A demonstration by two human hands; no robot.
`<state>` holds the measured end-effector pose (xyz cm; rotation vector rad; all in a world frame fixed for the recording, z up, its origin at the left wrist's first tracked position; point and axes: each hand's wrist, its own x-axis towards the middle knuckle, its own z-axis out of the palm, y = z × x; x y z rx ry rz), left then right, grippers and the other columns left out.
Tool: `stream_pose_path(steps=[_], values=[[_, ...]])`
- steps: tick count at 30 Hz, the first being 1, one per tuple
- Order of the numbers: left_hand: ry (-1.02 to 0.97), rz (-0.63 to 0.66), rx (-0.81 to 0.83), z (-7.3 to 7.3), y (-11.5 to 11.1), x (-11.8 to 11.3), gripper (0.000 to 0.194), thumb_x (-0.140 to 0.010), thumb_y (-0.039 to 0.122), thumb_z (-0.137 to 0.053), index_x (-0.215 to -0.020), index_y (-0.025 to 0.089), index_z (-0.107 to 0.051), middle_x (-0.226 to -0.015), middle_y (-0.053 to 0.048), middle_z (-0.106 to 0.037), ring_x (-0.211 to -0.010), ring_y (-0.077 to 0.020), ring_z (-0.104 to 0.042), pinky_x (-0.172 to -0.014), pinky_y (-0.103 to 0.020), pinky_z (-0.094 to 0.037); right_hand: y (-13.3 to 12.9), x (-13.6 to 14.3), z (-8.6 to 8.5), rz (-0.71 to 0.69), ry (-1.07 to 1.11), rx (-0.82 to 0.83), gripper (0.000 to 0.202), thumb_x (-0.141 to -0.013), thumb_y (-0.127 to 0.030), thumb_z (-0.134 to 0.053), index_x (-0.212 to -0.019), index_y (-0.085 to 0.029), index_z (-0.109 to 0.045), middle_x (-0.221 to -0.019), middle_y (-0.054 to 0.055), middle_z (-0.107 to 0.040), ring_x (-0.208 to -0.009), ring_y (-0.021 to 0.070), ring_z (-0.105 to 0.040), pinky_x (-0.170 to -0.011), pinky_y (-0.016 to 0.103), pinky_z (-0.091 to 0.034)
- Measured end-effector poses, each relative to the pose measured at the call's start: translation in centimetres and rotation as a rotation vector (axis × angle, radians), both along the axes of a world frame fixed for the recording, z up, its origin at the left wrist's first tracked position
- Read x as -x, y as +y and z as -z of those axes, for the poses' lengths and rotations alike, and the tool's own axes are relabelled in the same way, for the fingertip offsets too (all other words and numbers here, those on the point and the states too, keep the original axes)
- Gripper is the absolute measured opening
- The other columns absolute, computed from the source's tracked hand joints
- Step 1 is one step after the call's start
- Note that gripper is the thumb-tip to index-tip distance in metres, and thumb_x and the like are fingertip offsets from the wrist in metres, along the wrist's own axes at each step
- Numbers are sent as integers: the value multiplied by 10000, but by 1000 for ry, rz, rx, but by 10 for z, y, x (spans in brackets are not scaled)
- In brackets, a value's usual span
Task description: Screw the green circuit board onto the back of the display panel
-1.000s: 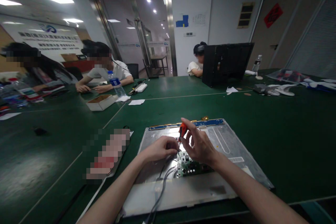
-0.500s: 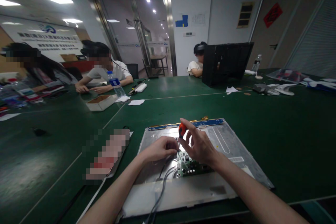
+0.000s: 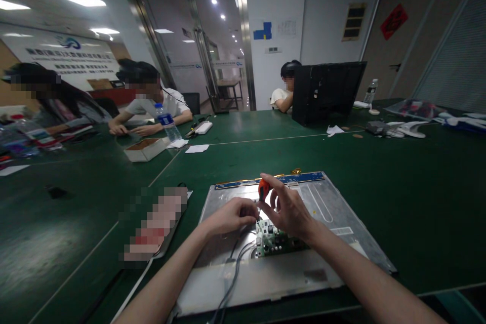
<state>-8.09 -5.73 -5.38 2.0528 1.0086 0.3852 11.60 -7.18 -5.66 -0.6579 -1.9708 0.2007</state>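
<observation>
My right hand [image 3: 290, 210] is closed on a small screwdriver [image 3: 264, 190] with an orange and black handle. The index fingertip rests on top of the handle, and the shaft points down to the upper left corner of a green circuit board [image 3: 268, 240]. Close to the screwdriver's tip, my left hand [image 3: 237, 214] is pinched; what lies between its fingers is hidden. Beneath both hands, a flat metal display panel [image 3: 330, 243] lies on the table. Its far edge carries a blue circuit strip [image 3: 309, 177]. Grey cables [image 3: 235, 281] run from beside the board toward me.
The green table [image 3: 243, 154] bears a pixelated flat item [image 3: 159, 225] left of the panel. Farther off are an open cardboard box [image 3: 144, 149], a water bottle [image 3: 166, 120] and a black monitor casing [image 3: 328, 92]. Several people sit around the table.
My right index fingertip and the screwdriver handle sit very slightly lower. My left hand, the board and the panel hold their places.
</observation>
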Motion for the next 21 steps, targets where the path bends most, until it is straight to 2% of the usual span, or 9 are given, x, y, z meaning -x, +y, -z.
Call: stream_pose_path(steps=[7,12,17,21], values=[[10,3,11,-1,-2,-1,107,-747,191,-570,-818,144,-633,-740,-11,-608,-691,-173,-539,-639,-268,-413,-1,-1,-1,-34,-17,16,665,-842,-155,-512,-1433,-210,-212,-811,20,-624,-549,125,-563,-463,246,-440],[14,-17,1,-3,-1,-1,91,-737,200,-577,-792,151,-630,-716,-3,-592,-699,-177,-527,-641,-270,-406,0,0,1,-16,-16,0,634,-856,-186,-534,-1414,-223,-234,-786,2,-609,-525,118,-539,-459,251,-424],[5,-7,13,0,0,-1,84,-740,211,-575,-777,151,-622,-694,6,-568,-669,-167,-510,-625,-269,-395,1,0,1,-14,-12,-20,627,-861,-221,-556,-1401,-237,-239,-828,6,-618,-527,111,-531,-450,246,-410],[0,-3,29,1,0,-1,78,-743,200,-570,-787,150,-611,-687,8,-566,-659,-164,-508,-612,-264,-393,-1,0,-1,-28,-18,-9,658,-854,-182,-524,-1429,-221,-207,-872,27,-628,-550,113,-550,-460,246,-432]])
